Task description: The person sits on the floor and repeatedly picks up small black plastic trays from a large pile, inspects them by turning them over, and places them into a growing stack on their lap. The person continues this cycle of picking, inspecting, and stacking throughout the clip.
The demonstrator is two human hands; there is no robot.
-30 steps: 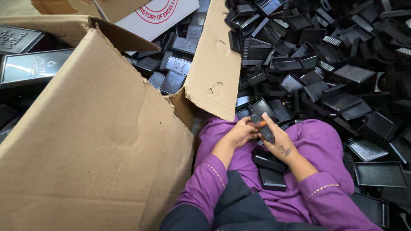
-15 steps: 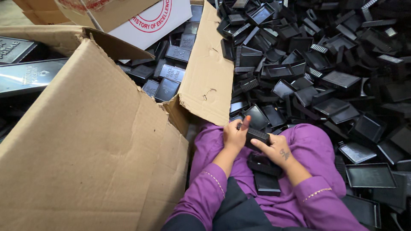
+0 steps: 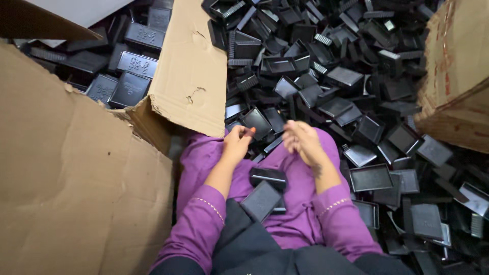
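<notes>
Both hands empty, fingers loosely curled: left hand [image 3: 237,144], right hand [image 3: 301,140]. Cardboard box [image 3: 76,193] holds black plastic cases [image 3: 130,89].

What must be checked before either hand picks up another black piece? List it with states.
1. Left hand free: ok, nothing visibly gripped.
2. Right hand free: cannot tell, blurred.
3. Black pieces on lap lying stable: ok.
4. Pile of black plastic parts close ahead: ok.
5. Cardboard box flap not covering the hands: ok, beside the left hand.
</notes>
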